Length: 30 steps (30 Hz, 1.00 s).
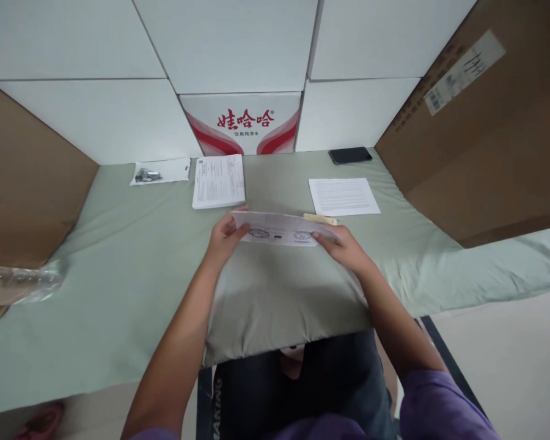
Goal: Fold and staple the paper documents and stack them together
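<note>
- White printed paper: a folded sheet (282, 231) is held just above the pale green cloth (132, 293) that covers the table, at the middle of the work surface and in front of the person.
- Handling, as judged: the sheet is thin, light and limp; it is likely to sag or crease if taken at one end only, so a hold at both short ends, as shown, is judged the sound one. It is not fragile, but it is easily torn or crumpled.
- Left hand (223, 239): its fingers are closed on the sheet's left end, thumb on top, the other fingers underneath and hidden.
- Right hand (346, 247): its fingers are pinched on the right end in like manner, thumb over the upper face.
- A small yellowish slip (319, 217) is seen just behind the sheet's right part; whether the two touch cannot be told.
- Also on the cloth, farther back: a stack of printed papers (219, 181), a single printed page (343, 196), a clear bag of small dark parts (160, 172) and a black phone (350, 155).
- Behind and beside: white boxes (238, 49), one red-printed, and brown cartons (486, 140).
</note>
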Tool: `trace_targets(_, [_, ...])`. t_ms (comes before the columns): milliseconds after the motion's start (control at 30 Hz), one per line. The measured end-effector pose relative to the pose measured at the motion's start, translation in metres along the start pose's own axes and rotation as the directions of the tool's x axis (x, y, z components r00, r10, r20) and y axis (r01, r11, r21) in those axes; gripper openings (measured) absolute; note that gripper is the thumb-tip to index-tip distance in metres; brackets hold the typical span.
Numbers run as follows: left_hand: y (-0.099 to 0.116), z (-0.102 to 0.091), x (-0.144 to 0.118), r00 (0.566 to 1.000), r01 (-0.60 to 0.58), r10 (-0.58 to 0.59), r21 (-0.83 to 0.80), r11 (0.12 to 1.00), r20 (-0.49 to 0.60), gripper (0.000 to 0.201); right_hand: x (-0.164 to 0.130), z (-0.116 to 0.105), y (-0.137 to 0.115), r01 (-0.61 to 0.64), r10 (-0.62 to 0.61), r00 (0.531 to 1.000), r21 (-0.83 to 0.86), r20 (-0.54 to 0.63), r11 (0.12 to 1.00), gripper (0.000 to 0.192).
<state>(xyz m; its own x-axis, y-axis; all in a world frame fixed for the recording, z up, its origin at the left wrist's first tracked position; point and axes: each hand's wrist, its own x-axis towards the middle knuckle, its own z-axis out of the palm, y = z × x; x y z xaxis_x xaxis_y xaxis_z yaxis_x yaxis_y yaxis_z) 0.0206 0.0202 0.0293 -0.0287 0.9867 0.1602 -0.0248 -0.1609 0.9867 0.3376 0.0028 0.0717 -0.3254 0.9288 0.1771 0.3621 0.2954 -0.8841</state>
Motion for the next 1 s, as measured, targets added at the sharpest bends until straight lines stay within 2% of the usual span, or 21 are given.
trace_targets(100, [-0.006,0.016,-0.007,0.996,-0.001,0.002,0.012,1.000,-0.091,0.036,-0.003,0.009,0.008,-0.011,0.020,0.994,0.081,-0.111,0.997,0.029])
trace_targets(167, [-0.008,0.024,-0.010,0.993,-0.024,0.023,-0.007,1.000,-0.113,0.031,-0.005,0.017,0.015,-0.008,0.034,0.977,0.122,-0.211,0.992,0.033])
trace_targets(233, [-0.008,0.026,-0.011,0.997,-0.013,0.012,-0.011,1.000,-0.072,0.031,-0.006,0.021,0.023,-0.008,0.035,0.969,0.113,-0.245,0.994,0.035])
trace_targets(333, [-0.006,0.021,-0.010,0.999,0.030,-0.030,0.026,0.999,-0.026,0.033,-0.007,0.023,0.031,0.006,0.016,0.973,0.095,-0.230,0.995,0.038])
trace_targets(433, [-0.007,0.016,-0.008,1.000,0.024,-0.023,0.077,0.997,-0.009,0.039,-0.006,0.023,0.035,0.028,-0.006,0.977,0.103,-0.212,0.994,0.041])
trace_targets(567, [-0.009,0.013,-0.008,0.991,0.013,-0.031,0.143,0.990,0.129,0.053,-0.007,0.024,0.040,0.063,-0.042,0.969,0.079,-0.243,0.995,0.045])
trace_targets(667, [-0.010,0.012,-0.011,0.989,-0.008,-0.024,0.215,0.977,0.143,0.049,-0.009,0.023,0.042,0.068,-0.053,0.968,0.055,-0.244,0.996,0.044])
trace_targets(767, [-0.011,0.011,-0.012,0.985,-0.006,-0.040,0.262,0.965,0.169,0.044,-0.010,0.021,0.044,0.082,-0.079,0.985,0.012,-0.156,0.997,0.038])
trace_targets(867, [-0.015,0.013,-0.010,0.965,0.010,-0.073,0.244,0.970,0.252,0.044,-0.009,0.021,0.046,0.077,-0.078,0.993,-0.010,-0.085,0.997,0.035])
trace_targets(1000, [-0.017,0.017,-0.008,0.965,0.014,-0.075,0.235,0.972,0.252,0.045,-0.007,0.024,0.044,0.041,-0.035,0.994,0.051,-0.105,0.998,0.040])
